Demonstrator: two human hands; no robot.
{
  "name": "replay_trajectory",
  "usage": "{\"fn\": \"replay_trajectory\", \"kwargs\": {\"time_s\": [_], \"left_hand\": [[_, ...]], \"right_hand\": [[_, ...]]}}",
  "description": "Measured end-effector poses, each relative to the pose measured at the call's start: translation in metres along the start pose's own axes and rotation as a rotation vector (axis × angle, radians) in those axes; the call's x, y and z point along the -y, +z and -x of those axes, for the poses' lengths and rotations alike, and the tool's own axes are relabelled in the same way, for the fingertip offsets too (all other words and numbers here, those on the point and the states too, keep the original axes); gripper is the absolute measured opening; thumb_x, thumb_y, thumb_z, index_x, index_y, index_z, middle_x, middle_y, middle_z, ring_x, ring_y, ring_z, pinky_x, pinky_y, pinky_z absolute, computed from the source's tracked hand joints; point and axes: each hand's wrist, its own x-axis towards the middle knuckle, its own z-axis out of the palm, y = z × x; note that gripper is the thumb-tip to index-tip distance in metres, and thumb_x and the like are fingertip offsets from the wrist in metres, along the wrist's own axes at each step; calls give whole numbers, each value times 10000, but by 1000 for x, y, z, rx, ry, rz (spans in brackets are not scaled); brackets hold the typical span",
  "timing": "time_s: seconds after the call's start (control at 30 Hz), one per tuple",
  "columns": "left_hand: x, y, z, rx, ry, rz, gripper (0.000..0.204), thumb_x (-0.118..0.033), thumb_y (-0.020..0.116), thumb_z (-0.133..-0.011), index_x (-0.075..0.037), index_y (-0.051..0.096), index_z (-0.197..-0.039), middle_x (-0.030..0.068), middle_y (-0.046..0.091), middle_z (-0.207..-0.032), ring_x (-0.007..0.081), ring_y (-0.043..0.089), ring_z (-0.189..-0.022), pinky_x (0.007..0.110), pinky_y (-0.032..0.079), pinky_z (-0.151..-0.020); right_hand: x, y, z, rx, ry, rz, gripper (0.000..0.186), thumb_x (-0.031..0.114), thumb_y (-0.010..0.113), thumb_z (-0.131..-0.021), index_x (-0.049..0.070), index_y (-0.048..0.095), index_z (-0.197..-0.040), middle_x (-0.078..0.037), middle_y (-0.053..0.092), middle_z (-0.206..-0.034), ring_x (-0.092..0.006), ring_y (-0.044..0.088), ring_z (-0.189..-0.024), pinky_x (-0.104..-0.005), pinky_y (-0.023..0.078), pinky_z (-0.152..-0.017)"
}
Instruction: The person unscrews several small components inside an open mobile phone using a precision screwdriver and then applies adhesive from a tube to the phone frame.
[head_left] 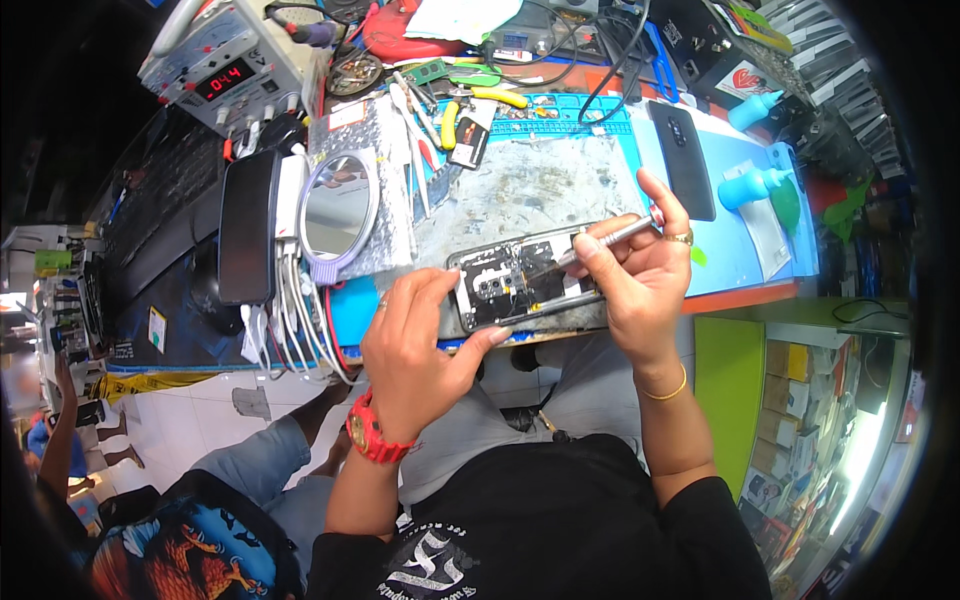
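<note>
Phone (495, 285) near bench edge (740, 302) — left fingers (436, 295) gripping it, right fingers (604, 266) pinching screwdriver (628, 232), mat (540, 185) spread beyond

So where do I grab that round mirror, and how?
Probably by the purple stub at the near end of the mirror, coming from the near side: it juts out that way from the round shape, so you'd likely avoid smudging the glass.

Left hand (415, 335) gripping opened phone (492, 287), right hand (645, 285) holding slim silver tool (628, 231), round mirror (338, 208)
</note>
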Motion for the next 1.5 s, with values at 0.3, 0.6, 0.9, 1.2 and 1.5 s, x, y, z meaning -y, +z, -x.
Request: {"fn": "replay_trajectory", "kwargs": {"time_s": [0.3,0.6,0.9,1.2,1.5], "left_hand": [[4,-1,0,56,-22,-30,724,-263,1023,-653,15,709,-1244,194,719,-1175,363,713,-1023,435,580,-833],[2,-3,-3,87,-37,-28,741,-265,1027,-647,16,707,-1253,197,716,-1183,358,720,-1023,432,592,-852],[3,-2,-2,75,-38,-17,741,-267,1025,-658,19,705,-1262,196,713,-1187,353,720,-1023,422,589,-843],[4,-1,-2,50,-16,-11,740,-266,1027,-657,15,706,-1261,193,714,-1182,353,721,-1030,425,592,-847],[2,-3,-4,53,-3,-35,669,-335,989,-726,20,721,-1226,173,722,-1158,359,735,-1011,425,607,-832]], "right_hand": [[-1,2,-1,-25,7,-17,857,-135,718,-969,3,212,-1648,-149,739,-989,-175,736,-892,-302,604,-834],[-10,14,-20,-32,-54,115,840,-120,725,-970,-14,229,-1640,-146,742,-1001,-151,732,-891,-267,603,-801],[-11,15,-19,-26,-43,127,802,-97,713,-991,-11,246,-1639,-132,735,-978,-139,712,-840,-278,600,-799],[-14,12,-18,12,-46,162,793,-95,702,-1001,-6,241,-1640,-135,733,-996,-148,721,-860,-283,603,-808],[-16,15,-16,60,-270,298,752,-91,759,-961,-25,360,-1596,-139,741,-950,-139,730,-810,-276,602,-678]]}}
